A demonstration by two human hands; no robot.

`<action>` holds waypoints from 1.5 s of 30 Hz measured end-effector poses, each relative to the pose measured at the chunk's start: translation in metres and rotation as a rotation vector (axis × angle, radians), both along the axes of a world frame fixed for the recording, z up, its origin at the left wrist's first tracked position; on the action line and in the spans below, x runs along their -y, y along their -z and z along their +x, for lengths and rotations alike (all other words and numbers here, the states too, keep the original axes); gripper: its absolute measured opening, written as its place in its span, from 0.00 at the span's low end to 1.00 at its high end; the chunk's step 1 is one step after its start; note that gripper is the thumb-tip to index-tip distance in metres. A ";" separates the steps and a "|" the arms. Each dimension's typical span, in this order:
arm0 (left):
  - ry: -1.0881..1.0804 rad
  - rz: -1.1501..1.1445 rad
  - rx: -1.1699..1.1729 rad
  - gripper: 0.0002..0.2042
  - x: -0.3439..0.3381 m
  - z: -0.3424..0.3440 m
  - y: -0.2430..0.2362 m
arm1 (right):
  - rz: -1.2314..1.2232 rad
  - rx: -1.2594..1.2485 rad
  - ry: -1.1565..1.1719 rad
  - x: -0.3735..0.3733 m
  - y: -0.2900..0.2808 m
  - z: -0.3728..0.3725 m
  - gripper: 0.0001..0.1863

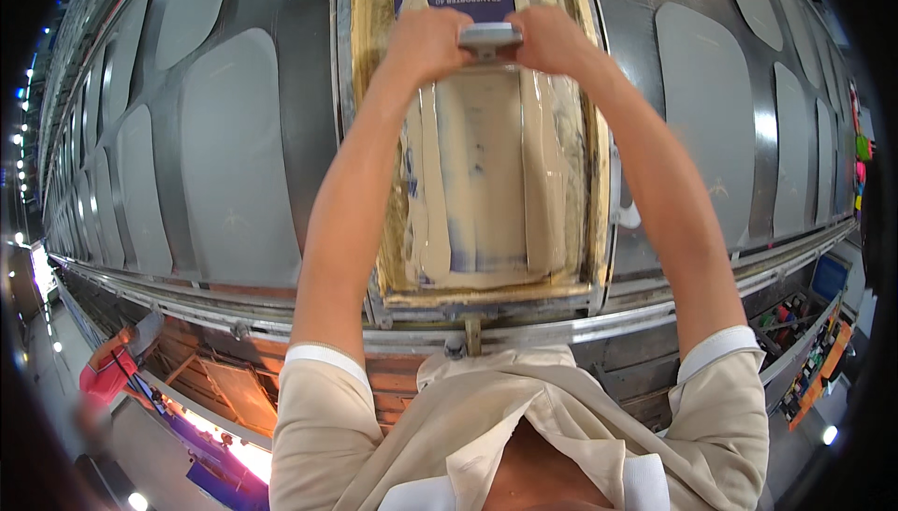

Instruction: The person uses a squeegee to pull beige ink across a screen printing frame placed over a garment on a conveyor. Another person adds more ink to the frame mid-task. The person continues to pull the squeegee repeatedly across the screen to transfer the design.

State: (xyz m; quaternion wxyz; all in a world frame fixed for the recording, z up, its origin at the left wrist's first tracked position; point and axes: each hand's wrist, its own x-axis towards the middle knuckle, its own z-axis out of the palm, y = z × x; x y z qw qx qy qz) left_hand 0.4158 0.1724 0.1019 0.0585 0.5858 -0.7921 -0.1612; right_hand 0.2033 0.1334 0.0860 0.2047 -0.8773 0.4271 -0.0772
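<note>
While both arms stretch out over the long printing table (234, 183), the left hand (426, 43) and the right hand (557, 38) are each closed tight around one end of a grey-handled squeegee (490, 39), which sits at the far end of a screen-printing frame (599, 183). That frame lies flat on the table, directly ahead of the person, its mesh smeared with thick beige ink (486, 174) in long streaks running near to far. A dark blue patch shows through the mesh just beyond the squeegee. To the left and right of the frame, pale grey fabric panels (234, 155) lie in rows on the dark table surface. A metal rail (187, 296) runs along the near edge of the table.
</note>
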 end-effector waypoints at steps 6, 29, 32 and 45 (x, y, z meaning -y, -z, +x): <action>0.063 0.026 -0.077 0.09 -0.187 -0.027 0.006 | -0.007 -0.100 -0.059 -0.191 -0.004 -0.030 0.11; 0.024 -0.093 0.008 0.16 0.117 0.019 0.003 | 0.009 -0.118 0.018 0.119 -0.014 0.020 0.16; 0.022 -0.080 -0.031 0.17 0.153 0.025 0.005 | 0.109 -0.075 0.044 0.154 -0.012 0.026 0.17; 0.014 -0.064 -0.094 0.13 0.024 0.004 0.011 | 0.043 0.005 -0.009 0.024 -0.010 0.005 0.14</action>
